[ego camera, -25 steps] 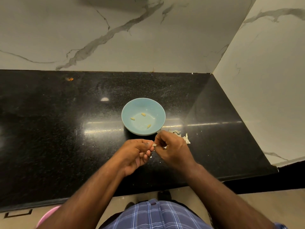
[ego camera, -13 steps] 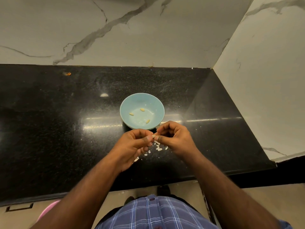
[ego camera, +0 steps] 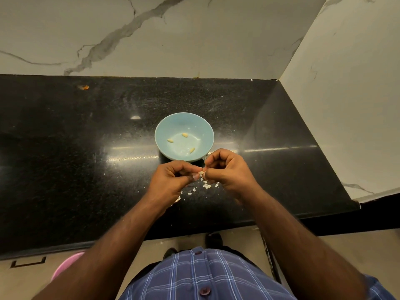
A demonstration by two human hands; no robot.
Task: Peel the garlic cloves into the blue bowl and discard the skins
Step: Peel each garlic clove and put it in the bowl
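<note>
While both hands meet just in front of the blue bowl (ego camera: 184, 137), the left hand (ego camera: 171, 184) and the right hand (ego camera: 227, 169) pinch one small garlic clove (ego camera: 201, 173) between them, thumb and curled fingers (ego camera: 195, 175) of each hand closed on it. The clove is held above the black tabletop (ego camera: 65, 148), clear of the surface. Just beyond the fingers the bowl stands upright on the tabletop, its near rim close to the right hand's knuckles, and three peeled cloves (ego camera: 184, 134) lie apart from one another on its bottom. Directly below and slightly nearer than the fingers, pale scraps of garlic skin (ego camera: 207, 186) lie scattered on the tabletop. Well beyond the fingers, a marble wall (ego camera: 194, 40) rises behind the tabletop and turns a corner off to their right.
</note>
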